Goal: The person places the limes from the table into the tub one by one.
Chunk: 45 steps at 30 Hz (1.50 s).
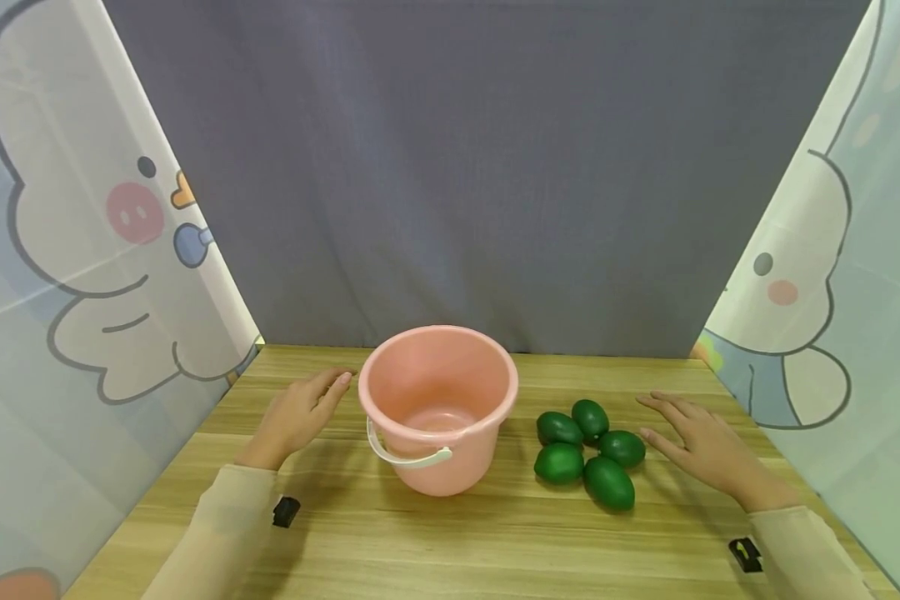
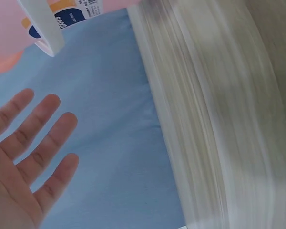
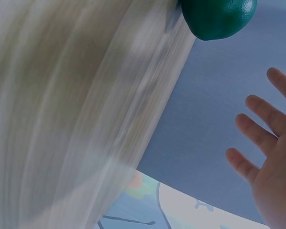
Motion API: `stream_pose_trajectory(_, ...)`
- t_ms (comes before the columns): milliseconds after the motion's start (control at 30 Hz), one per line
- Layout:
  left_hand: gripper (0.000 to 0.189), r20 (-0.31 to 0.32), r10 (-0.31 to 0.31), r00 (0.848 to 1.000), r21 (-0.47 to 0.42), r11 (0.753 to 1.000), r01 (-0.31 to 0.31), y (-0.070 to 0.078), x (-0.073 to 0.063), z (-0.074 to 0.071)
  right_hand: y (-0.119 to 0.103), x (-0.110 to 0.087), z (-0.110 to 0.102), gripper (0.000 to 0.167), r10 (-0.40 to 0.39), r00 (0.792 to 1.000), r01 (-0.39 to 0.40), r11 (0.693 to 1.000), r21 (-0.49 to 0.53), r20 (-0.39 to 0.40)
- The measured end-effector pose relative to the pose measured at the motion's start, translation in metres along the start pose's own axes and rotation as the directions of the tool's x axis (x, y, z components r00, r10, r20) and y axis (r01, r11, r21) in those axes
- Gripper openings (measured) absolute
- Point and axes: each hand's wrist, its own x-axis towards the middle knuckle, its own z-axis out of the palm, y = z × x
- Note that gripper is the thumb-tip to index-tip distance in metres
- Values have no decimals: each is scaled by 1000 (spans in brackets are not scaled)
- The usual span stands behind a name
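A pink plastic bucket (image 1: 438, 467) stands upright on the wooden table, its white handle (image 1: 408, 460) hanging down at the front. To its left, my left hand (image 1: 296, 417) hovers with spread fingers, apart from the rim. The left wrist view has that hand (image 2: 28, 157) below the bucket's printed label (image 2: 69, 16). Several green limes (image 1: 559, 463) lie in a cluster right of the bucket. Beyond them on the right is my right hand (image 1: 708, 446), fingers extended and holding nothing. One lime (image 3: 219, 16) appears above the right hand (image 3: 276, 162) in the right wrist view.
The wooden table (image 1: 420, 550) ends at a dark grey cloth backdrop (image 1: 450, 183). Cartoon-printed curtains (image 1: 67, 333) hang along both sides. A small black piece (image 1: 286, 512) is by the left sleeve, and another (image 1: 745, 555) by the right sleeve.
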Motion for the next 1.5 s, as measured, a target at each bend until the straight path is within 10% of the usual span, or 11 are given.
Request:
stream_pose_trajectory(300,40,-7,-35,999,-276,961,32,13,2,0,-1,1,0,52,-17,1000,17,1000,-2,-3)
stream_pose_trajectory(433,44,55,-113,992,-469,874,125,23,4,0,-3,3,1,51,-23,1000,23,1000,5,4)
stream_pose_trajectory(633,51,182,-204,962,-694,666,272,36,7,-2,-6,4,0,51,-37,999,37,999,10,0)
stream_pose_trajectory(933,53,288,-217,933,-831,428,356,39,9,-1,-8,3,3,48,-63,998,63,998,10,-20)
stream_pose_trajectory(1300,55,348,-252,903,-859,300,415,40,8,-1,-10,1,6,48,-65,998,65,998,24,-6)
stream_pose_trajectory(1500,57,350,-212,912,-887,239,396,41,9,0,-11,2,4,49,-107,994,108,994,25,-35)
